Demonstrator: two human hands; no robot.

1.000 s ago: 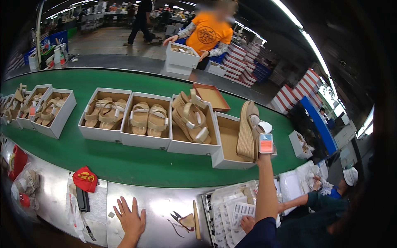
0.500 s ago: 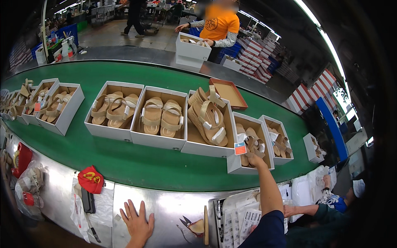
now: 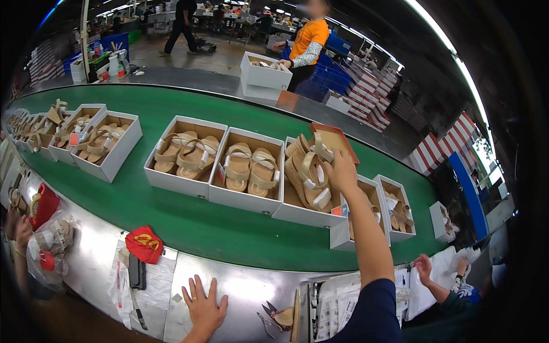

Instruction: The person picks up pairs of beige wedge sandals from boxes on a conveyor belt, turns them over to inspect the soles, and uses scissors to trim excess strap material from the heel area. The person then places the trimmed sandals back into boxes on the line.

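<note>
Sandals (image 3: 306, 174), two, stand in one box under right hand (image 3: 341, 171).

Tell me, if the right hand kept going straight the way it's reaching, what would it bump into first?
Probably the tan sandals standing on edge in the white box. The right hand is already right beside them, maybe touching; depth is hard to judge.

The person's right arm stretches straight forward and up from the lower edge, sleeve dark blue to the elbow and the forearm bare, with the right hand (image 3: 341, 171) raised at its far end, back of the hand toward the camera and fingers curled forward (what they close on cannot be told). The left hand (image 3: 203, 306) lies low and close to the body, palm down, fingers spread flat and a ring on one finger.
</note>
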